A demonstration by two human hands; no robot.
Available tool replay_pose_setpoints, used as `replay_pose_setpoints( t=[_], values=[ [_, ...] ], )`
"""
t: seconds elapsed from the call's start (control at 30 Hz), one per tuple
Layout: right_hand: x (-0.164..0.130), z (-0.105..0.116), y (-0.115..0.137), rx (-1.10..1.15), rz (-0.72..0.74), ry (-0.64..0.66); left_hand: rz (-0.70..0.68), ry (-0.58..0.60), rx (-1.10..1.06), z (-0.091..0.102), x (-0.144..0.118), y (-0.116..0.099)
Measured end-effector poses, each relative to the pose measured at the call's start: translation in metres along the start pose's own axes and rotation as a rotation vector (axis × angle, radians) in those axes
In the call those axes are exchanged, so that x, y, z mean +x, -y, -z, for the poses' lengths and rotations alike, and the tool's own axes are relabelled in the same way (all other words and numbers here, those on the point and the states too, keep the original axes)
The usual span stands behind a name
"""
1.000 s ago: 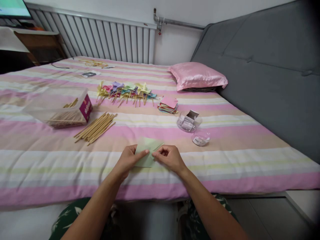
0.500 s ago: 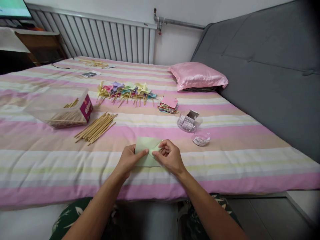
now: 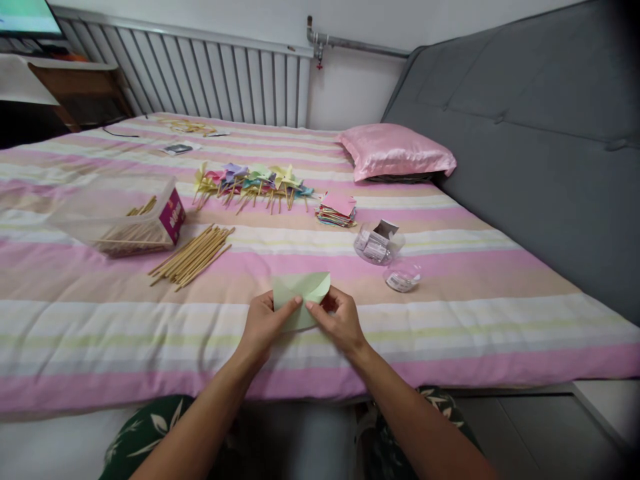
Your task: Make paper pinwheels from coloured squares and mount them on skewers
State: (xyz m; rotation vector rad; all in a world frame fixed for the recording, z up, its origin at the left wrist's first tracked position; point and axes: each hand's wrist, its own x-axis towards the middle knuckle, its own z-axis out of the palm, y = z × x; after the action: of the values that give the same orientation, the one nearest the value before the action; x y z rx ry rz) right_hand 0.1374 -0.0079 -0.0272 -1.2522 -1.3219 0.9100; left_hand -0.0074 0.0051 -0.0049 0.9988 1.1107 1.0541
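Green paper (image 3: 301,291) held flat, long axis crosswise.

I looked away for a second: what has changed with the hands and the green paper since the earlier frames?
The right hand has folded the right corner of the green paper up and inward, so a flap now stands raised. The left hand still pins the paper's left side. The sticks, pinwheels and paper stack lie unmoved.

The magenta end label of the clear plastic box of wooden sticks (image 3: 171,215) carries pale print, too small and blurred to read. The white label on the small clear round tub (image 3: 401,277) and the folded printed slips in the clear bowl (image 3: 376,245) show dark marks, also illegible. No other writing shows.
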Motion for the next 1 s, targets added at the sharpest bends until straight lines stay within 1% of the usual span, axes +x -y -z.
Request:
replay_pose_setpoints(
  t=[0.13,0.23,0.33,0.4,0.5,0.6,0.7,0.77,0.9,1.0],
  values=[
    [0.001,-0.002,-0.007,0.106,-0.048,-0.018,0.008,0.009,0.016,-0.004,-0.001,0.002],
    [0.003,0.000,-0.006,0.221,-0.116,0.005,0.024,0.042,0.021,-0.004,-0.002,0.000],
    [0.006,0.008,0.002,0.371,-0.237,0.068,0.059,0.150,0.015,-0.003,-0.004,-0.006],
    [0.008,0.015,0.007,0.432,-0.315,0.120,0.062,0.212,0.015,-0.001,-0.005,-0.011],
    [0.010,0.023,0.011,0.461,-0.391,0.183,0.065,0.248,0.023,0.003,-0.006,-0.017],
    [0.010,0.028,0.012,0.438,-0.446,0.284,0.117,0.277,0.023,0.006,-0.005,-0.018],
    [0.010,0.029,0.011,0.391,-0.436,0.388,0.161,0.275,0.017,0.007,-0.005,-0.017],
    [0.009,0.029,0.010,0.354,-0.405,0.426,0.178,0.270,0.041,0.007,-0.005,-0.014],
    [0.009,0.029,0.008,0.263,-0.342,0.445,0.185,0.285,0.134,0.007,-0.004,-0.009],
    [0.010,0.030,0.009,0.201,-0.304,0.450,0.193,0.293,0.170,0.009,-0.004,-0.013]
  ],
)
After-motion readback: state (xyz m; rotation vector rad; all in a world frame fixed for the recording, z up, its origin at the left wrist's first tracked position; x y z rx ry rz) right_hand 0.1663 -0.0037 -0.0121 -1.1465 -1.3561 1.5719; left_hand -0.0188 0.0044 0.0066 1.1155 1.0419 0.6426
